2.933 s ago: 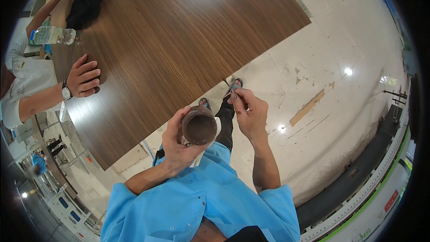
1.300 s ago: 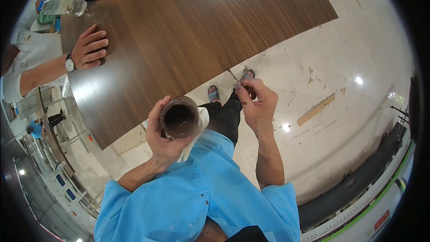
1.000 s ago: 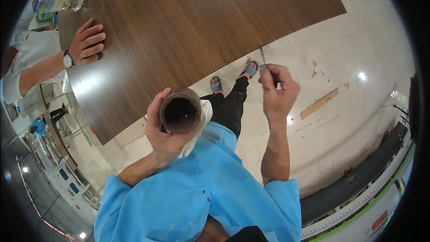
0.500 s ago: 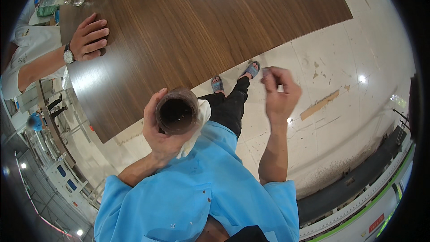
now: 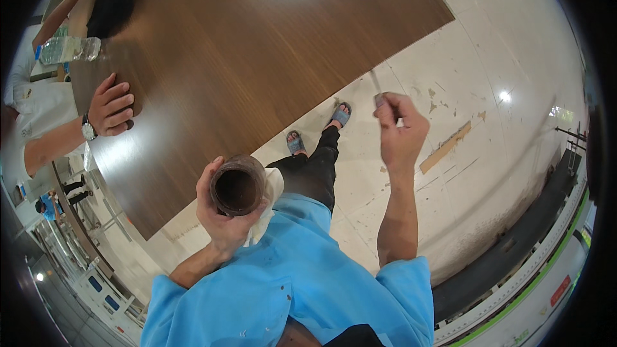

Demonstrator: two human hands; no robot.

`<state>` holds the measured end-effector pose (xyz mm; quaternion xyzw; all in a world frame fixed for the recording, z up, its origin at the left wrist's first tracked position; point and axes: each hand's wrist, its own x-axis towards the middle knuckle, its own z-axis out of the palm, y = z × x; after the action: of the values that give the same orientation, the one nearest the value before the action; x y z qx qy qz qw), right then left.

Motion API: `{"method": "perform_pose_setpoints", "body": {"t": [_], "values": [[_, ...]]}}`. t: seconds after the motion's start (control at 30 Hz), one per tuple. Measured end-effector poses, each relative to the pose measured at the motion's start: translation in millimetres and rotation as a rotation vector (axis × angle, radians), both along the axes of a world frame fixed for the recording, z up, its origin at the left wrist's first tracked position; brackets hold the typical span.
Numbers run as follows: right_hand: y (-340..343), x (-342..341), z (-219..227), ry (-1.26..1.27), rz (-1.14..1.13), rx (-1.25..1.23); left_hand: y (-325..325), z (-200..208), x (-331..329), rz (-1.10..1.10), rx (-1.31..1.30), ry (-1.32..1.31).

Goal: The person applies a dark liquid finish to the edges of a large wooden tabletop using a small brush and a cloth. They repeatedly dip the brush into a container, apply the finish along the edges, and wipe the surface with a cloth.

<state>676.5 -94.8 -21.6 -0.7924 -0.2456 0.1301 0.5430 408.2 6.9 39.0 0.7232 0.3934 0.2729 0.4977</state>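
Beside the surface (image 5: pixel 276 38), the left hand (image 5: pixel 218 226) had its grip closed around a jar (image 5: pixel 238 187), a pale cloth (image 5: pixel 273 191) against it. The right hand (image 5: pixel 403 130), pinching a thin, blurred stick (image 5: pixel 376 81), had moved farther from the jar, suggesting that work then lay at the surface's edge; contact could not be told.

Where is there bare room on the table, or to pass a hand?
The tabletop is bare across its middle and right, down to its near edge. A gap also opens between the left hand, holding the jar, and the right hand. The tabletop's left end is crowded: another person's hand, clear bottle, black cloth.
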Motion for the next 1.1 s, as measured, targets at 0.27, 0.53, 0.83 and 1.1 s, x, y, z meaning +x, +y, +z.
{"method": "perform_pose_setpoints", "body": {"t": [0.27,0.53,0.83,1.1], "values": [[-2,18,1,0.072,-0.027,0.007,0,4,27,-0.026,-0.062,-0.038],[0,15,-5,-0.036,0.053,0.075,1,5,46,-0.043,-0.083,-0.052],[1,10,-3,-0.143,0.182,0.090,4,5,49,-0.080,-0.078,-0.061],[1,-1,-4,-0.070,0.190,0.061,5,5,40,-0.087,-0.047,-0.038]]}}
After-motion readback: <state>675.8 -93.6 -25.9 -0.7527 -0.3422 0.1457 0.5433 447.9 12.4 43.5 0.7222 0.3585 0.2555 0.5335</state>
